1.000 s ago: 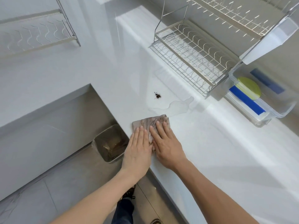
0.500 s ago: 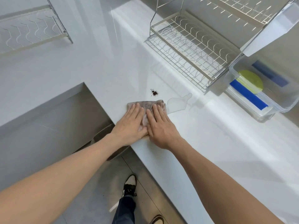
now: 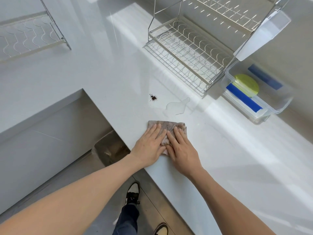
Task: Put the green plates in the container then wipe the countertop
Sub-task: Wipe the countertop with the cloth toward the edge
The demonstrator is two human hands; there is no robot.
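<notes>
Both the left hand [image 3: 149, 146] and right hand [image 3: 182, 150] lie flat, fingers spread, pressing the cloth [image 3: 166, 128] onto the table [image 3: 237, 158] for wiping pressure. The puddle [image 3: 176, 107] and crumbs [image 3: 153, 97] wait at twelve o'clock; a green plate [image 3: 246, 84] sits in the container [image 3: 279, 106] at two o'clock.

A glossy white L-shaped bench [image 3: 94, 70] wraps an inner corner above a grey tiled floor [image 3: 71, 170], where a small bin [image 3: 110, 150] stands; bright light streaks the surface, and a wire dish rack [image 3: 189, 48] occupies its far edge
</notes>
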